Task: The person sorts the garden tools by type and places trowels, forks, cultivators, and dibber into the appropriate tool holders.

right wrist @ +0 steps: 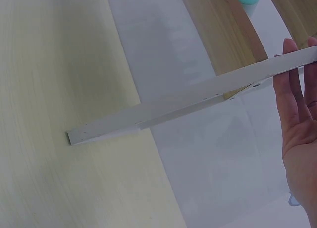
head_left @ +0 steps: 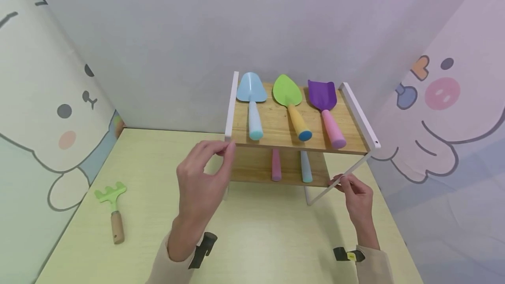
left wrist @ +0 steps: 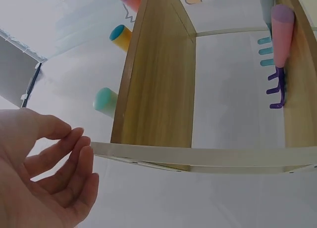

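A two-tier wooden rack [head_left: 270,128] with white side frames stands in front of me. On its top shelf lie a light-blue trowel [head_left: 251,89], a green trowel [head_left: 286,91] with a yellow handle, and a purple shovel [head_left: 322,95] with a pink handle. The lower shelf holds a purple rake [left wrist: 282,40] with a pink handle and a teal-tined rake [left wrist: 266,51], their heads hidden in the head view. My left hand [head_left: 203,183] pinches at the rack's front left corner, thumb against fingertips. Lower on the right, my right hand [head_left: 359,196] grips the white side frame [right wrist: 198,92].
A green hand rake [head_left: 117,225] with a wooden handle lies on the pale table [head_left: 158,157], left of the rack. Behind the table hangs a grey backdrop [head_left: 177,56], with cartoon-printed panels [head_left: 446,135] at both sides.
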A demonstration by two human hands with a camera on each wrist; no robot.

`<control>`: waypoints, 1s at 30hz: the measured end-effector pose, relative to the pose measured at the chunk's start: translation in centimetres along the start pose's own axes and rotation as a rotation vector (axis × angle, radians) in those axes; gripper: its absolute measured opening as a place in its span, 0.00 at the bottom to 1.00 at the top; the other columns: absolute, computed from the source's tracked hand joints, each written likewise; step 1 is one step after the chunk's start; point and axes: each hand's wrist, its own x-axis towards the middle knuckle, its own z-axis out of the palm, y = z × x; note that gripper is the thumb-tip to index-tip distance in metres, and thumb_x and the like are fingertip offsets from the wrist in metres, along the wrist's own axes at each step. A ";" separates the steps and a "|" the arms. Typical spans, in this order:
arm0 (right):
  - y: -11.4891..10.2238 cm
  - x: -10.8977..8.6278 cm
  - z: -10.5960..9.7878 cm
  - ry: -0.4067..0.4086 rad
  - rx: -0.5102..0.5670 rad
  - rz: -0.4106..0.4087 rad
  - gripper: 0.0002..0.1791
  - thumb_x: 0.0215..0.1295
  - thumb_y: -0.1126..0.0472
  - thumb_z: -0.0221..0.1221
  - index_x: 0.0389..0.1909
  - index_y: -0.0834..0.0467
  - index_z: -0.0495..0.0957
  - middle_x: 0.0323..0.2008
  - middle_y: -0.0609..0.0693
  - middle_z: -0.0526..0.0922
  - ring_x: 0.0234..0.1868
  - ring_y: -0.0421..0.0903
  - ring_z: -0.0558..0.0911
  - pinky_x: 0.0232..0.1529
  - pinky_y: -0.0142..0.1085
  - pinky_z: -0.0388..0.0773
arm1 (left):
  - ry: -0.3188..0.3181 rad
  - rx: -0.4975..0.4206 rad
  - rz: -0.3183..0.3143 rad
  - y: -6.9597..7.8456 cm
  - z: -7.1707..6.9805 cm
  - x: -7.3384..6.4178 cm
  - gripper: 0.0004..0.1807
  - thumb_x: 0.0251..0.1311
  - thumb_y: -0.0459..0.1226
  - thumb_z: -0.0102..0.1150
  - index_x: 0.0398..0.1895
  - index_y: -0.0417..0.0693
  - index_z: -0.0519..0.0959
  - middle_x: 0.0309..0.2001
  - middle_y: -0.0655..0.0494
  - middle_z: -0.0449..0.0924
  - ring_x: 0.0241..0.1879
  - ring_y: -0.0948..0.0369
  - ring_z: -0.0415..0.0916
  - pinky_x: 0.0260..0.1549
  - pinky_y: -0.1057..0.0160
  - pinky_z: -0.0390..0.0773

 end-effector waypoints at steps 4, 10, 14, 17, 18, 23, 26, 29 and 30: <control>0.0 0.0 -0.2 -0.012 -0.021 0.008 0.10 0.75 0.77 0.51 0.39 0.76 0.81 0.37 0.50 0.88 0.37 0.42 0.90 0.44 0.34 0.86 | 0.015 -0.002 -0.004 -0.7 -0.3 -1.0 0.02 0.60 0.25 0.68 0.35 0.37 0.87 0.32 0.50 0.85 0.33 0.59 0.82 0.42 0.70 0.81; 0.0 0.0 -0.2 -0.010 -0.050 0.020 0.10 0.76 0.74 0.52 0.39 0.77 0.81 0.37 0.49 0.88 0.37 0.41 0.90 0.45 0.33 0.85 | 0.035 -0.003 -0.041 -1.8 -0.8 -2.7 0.04 0.57 0.23 0.69 0.34 0.38 0.87 0.31 0.51 0.85 0.32 0.57 0.82 0.43 0.75 0.79; -0.1 -0.1 0.0 -0.003 -0.048 0.022 0.11 0.76 0.73 0.53 0.39 0.78 0.80 0.37 0.50 0.88 0.37 0.42 0.90 0.45 0.34 0.86 | 0.036 0.006 -0.029 -2.7 -1.3 -3.8 0.06 0.56 0.23 0.70 0.34 0.39 0.87 0.31 0.52 0.85 0.32 0.58 0.81 0.42 0.75 0.79; 0.0 -0.1 0.0 -0.003 -0.037 0.025 0.11 0.76 0.73 0.53 0.40 0.80 0.79 0.37 0.50 0.88 0.38 0.43 0.89 0.45 0.35 0.86 | 0.039 0.015 -0.022 -3.3 -1.6 -4.6 0.07 0.55 0.23 0.70 0.34 0.39 0.87 0.31 0.53 0.85 0.32 0.59 0.81 0.43 0.75 0.78; 0.0 -0.1 0.0 -0.002 -0.035 0.026 0.11 0.76 0.73 0.53 0.40 0.80 0.79 0.37 0.50 0.88 0.38 0.43 0.89 0.45 0.35 0.86 | 0.045 0.013 -0.026 -3.4 -1.6 -4.8 0.07 0.54 0.22 0.70 0.34 0.39 0.87 0.31 0.53 0.85 0.32 0.59 0.80 0.43 0.76 0.78; 0.1 -0.1 0.0 0.006 -0.046 0.029 0.11 0.76 0.73 0.53 0.40 0.80 0.79 0.36 0.51 0.88 0.38 0.43 0.89 0.45 0.36 0.86 | 0.043 0.033 -0.045 -4.2 -2.0 -5.9 0.08 0.53 0.22 0.71 0.34 0.40 0.87 0.31 0.54 0.86 0.32 0.61 0.80 0.43 0.75 0.78; 0.0 -0.1 -0.1 0.001 -0.040 0.023 0.11 0.76 0.73 0.53 0.39 0.80 0.79 0.36 0.51 0.88 0.37 0.43 0.90 0.45 0.35 0.86 | 0.042 0.051 -0.049 -4.6 -2.2 -6.4 0.09 0.52 0.21 0.71 0.34 0.40 0.87 0.32 0.55 0.86 0.32 0.62 0.80 0.43 0.75 0.78; 0.0 -0.1 -0.1 -0.004 -0.035 0.020 0.11 0.76 0.74 0.52 0.39 0.79 0.79 0.36 0.51 0.88 0.38 0.43 0.90 0.45 0.35 0.85 | 0.044 0.062 -0.059 -5.0 -2.4 -7.0 0.10 0.52 0.20 0.71 0.34 0.40 0.87 0.32 0.55 0.86 0.32 0.62 0.80 0.43 0.76 0.77; 0.0 -0.1 -0.1 -0.006 -0.031 0.018 0.11 0.76 0.74 0.52 0.39 0.79 0.79 0.37 0.51 0.88 0.38 0.43 0.90 0.45 0.35 0.86 | 0.041 0.064 -0.068 -5.0 -2.5 -7.2 0.09 0.52 0.21 0.71 0.34 0.40 0.87 0.32 0.55 0.86 0.32 0.63 0.80 0.43 0.76 0.77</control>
